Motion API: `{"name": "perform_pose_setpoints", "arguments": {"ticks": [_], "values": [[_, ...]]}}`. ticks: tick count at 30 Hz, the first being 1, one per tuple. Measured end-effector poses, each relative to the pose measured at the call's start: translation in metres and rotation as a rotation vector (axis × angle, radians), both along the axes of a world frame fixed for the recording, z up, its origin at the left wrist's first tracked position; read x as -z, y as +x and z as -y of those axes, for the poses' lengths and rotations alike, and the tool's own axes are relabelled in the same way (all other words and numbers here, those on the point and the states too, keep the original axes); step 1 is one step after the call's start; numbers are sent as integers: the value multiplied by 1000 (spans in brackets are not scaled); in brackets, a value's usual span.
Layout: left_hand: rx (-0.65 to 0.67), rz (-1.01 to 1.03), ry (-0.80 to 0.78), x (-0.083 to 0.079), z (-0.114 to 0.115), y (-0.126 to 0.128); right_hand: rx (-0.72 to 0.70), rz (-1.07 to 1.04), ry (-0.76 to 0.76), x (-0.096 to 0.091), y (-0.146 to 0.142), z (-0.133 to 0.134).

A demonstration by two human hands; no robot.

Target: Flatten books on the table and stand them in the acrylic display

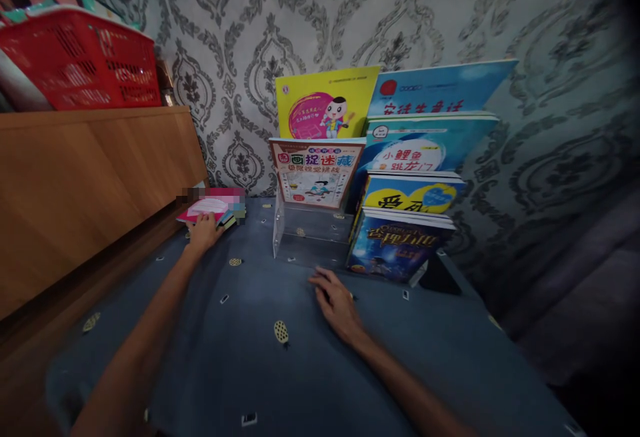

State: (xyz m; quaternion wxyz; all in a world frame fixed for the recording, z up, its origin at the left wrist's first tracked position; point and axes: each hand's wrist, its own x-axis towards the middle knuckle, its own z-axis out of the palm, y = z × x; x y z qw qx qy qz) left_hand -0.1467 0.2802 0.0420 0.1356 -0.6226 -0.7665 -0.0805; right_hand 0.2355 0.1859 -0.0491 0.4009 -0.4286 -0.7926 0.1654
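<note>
My left hand (204, 232) reaches to the far left of the table and touches the near edge of a small stack of books (227, 218), with a pink-red book (220, 192) on top. Its fingers lie spread over that edge; no firm grip shows. My right hand (337, 304) is low over the tablecloth, fingers loosely stretched and holding nothing. Just beyond it stands a clear tiered book rack (313, 234). On the rack's left are a yellow book (305, 100) and a picture-puzzle book (320, 177). Its right side carries several blue and yellow books (400, 244).
A blue-grey tablecloth (250, 337) with pineapple prints covers the table. At left, a wooden cabinet (100, 177) bears a red plastic basket (85, 57). A flat black object (440, 274) lies right of the rack. Patterned wallpaper (240, 37) rises close behind.
</note>
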Motion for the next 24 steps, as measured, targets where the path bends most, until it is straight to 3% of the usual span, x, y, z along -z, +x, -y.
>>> {"name": "perform_pose_setpoints", "arguments": {"ticks": [11,19,24], "values": [[75,-128,-12,-7,22,2,-8,19,-11,3,1,-2],[-4,-113,0,-8,19,1,-6,14,-5,3,1,-2],[34,-130,-11,-15,21,1,-2,23,-7,2,0,-1]]}}
